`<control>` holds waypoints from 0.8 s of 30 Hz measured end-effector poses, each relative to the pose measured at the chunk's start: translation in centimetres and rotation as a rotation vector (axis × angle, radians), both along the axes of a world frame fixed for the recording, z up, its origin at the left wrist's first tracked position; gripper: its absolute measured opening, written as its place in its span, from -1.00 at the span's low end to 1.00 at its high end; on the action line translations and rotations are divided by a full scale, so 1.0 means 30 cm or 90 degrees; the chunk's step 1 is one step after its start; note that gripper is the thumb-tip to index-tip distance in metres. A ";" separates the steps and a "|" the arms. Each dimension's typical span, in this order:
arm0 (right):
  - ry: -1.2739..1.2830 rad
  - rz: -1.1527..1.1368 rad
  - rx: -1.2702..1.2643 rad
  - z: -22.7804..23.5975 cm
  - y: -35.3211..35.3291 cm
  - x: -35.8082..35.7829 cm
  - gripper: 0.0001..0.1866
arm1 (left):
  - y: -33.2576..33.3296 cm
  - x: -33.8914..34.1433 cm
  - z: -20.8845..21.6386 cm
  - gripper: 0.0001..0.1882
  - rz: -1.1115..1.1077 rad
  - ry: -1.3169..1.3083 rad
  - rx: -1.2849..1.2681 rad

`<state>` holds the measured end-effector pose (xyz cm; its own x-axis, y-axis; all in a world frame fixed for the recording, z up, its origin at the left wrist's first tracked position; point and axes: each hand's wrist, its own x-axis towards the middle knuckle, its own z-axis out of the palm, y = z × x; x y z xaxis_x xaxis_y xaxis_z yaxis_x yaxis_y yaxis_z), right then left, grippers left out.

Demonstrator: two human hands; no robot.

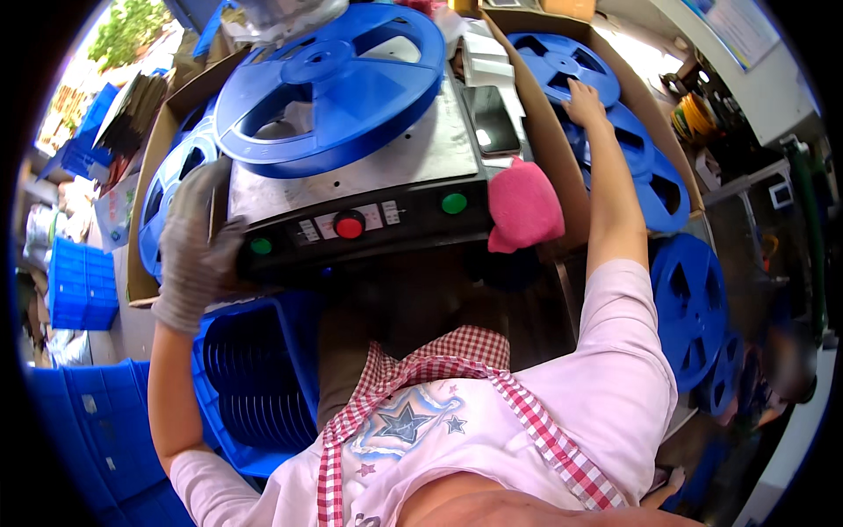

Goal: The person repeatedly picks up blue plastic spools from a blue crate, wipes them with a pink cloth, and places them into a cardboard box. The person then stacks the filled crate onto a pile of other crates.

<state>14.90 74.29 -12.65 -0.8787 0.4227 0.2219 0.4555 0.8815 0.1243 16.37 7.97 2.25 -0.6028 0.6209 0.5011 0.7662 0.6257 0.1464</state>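
Note:
My left hand (195,237), in a grey knit glove, rests against the left front corner of a grey and black machine (369,176), beside its green button (261,246); whether it grips anything I cannot tell. A large blue plastic reel (329,83) lies flat on the machine's top. My right hand (583,103), bare, reaches far up to the right and lies on a blue reel (553,61) inside a cardboard box (536,132); the fingers are spread over the reel.
The machine's front panel has a red button (349,225) and a second green button (454,203). A dark phone (492,119) lies on its top, a pink cloth (524,206) at its right. More blue reels (689,307) stand right; a blue crate (255,378) sits below left.

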 end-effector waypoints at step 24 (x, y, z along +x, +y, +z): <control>0.112 0.252 0.020 0.373 -0.757 0.658 -0.65 | -0.215 0.139 0.237 -0.59 -0.024 0.155 -0.141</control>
